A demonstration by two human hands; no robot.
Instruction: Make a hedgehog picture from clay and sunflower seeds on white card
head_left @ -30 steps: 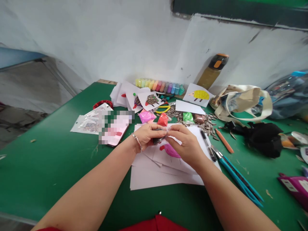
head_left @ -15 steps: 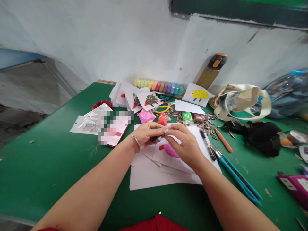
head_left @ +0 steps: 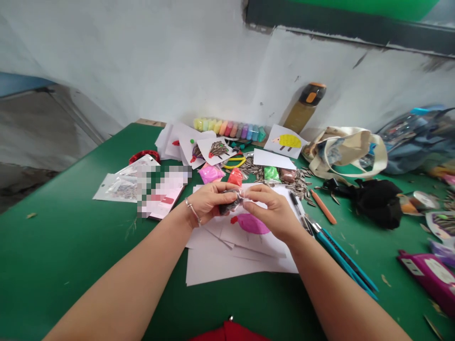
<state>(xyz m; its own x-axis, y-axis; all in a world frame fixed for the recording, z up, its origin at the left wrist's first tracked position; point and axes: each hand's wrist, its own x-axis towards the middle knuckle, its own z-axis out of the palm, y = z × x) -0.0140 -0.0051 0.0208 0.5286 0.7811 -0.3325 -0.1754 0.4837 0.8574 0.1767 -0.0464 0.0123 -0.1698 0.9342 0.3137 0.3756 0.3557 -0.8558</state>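
Note:
A small clear packet of black modelling clay (head_left: 229, 201) is between my two hands, above the papers. My left hand (head_left: 209, 199), with a silver bangle at the wrist, grips the body of the packet. The thumb and fingers of my right hand (head_left: 268, 203) pinch the packet's clear plastic end. Below them lies a sheet with a pink clay animal (head_left: 253, 224) that has a red head and drawn legs. White paper sheets (head_left: 220, 265) are stacked under it. Just beyond my hands sit a red clay packet (head_left: 235, 177) and a pink clay packet (head_left: 211, 174).
Sunflower seeds (head_left: 302, 182) are scattered behind the papers, near a green clay packet (head_left: 271, 173). To the right lie a pen (head_left: 297, 206), an orange stick (head_left: 323, 207) and a blue tool (head_left: 344, 258). A phone (head_left: 165, 196) rests at left. A bottle (head_left: 302, 111) leans on the wall.
The view has shifted slightly to the right. My hands keep hold of the black clay packet, and more of its dark body and of the pink clay animal shows now.

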